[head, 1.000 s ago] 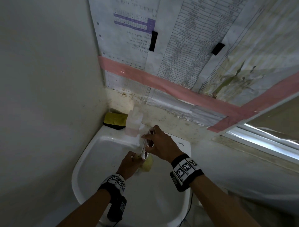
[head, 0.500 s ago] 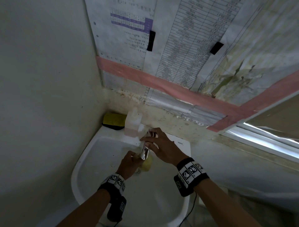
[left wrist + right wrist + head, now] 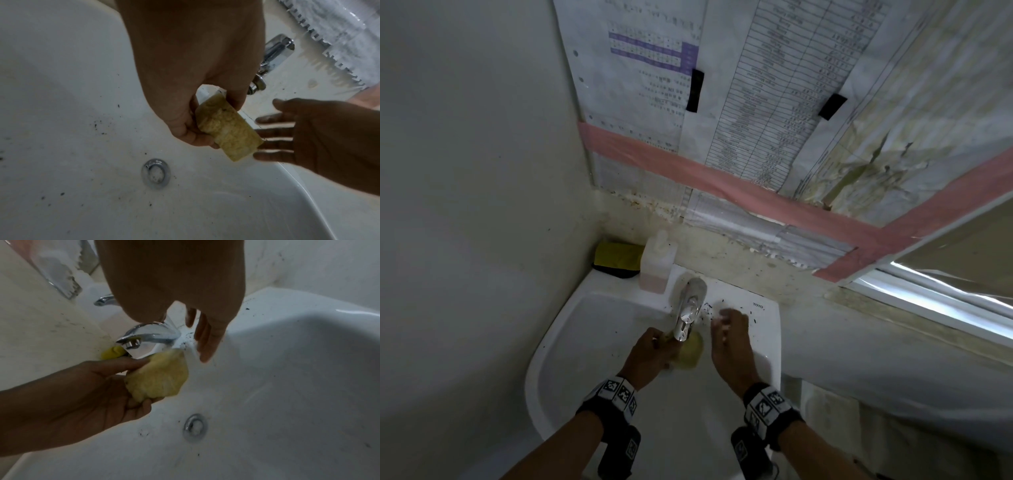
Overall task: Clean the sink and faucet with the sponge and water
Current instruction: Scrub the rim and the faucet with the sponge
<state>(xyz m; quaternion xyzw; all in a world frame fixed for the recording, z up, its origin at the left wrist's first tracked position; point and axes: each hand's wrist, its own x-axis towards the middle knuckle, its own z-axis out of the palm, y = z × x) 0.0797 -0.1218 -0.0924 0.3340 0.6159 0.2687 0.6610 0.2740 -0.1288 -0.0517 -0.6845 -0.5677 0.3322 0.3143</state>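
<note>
A white sink (image 3: 592, 318) (image 3: 61, 81) (image 3: 287, 369) speckled with dark grit carries a chrome faucet (image 3: 688, 313) (image 3: 273, 53) (image 3: 150, 334) at its back rim. My left hand (image 3: 654, 353) (image 3: 191, 81) (image 3: 92, 381) grips a yellow sponge (image 3: 691, 350) (image 3: 228, 131) (image 3: 158, 378) just under the spout. My right hand (image 3: 729, 339) (image 3: 308, 129) (image 3: 203, 340) hovers to the right of the faucet, fingers straight and spread, holding nothing. The drain (image 3: 155, 173) (image 3: 194, 426) lies below the sponge.
A clear soap bottle (image 3: 657, 263) and a yellow-and-black sponge (image 3: 618, 258) stand on the sink's back left rim. A wall closes in on the left, and papers with pink tape cover the back wall (image 3: 722, 178). A window sill (image 3: 928, 301) runs at the right.
My right hand has come off the faucet handle and drawn back to the right, opening flat. The left hand stays under the spout with the sponge.
</note>
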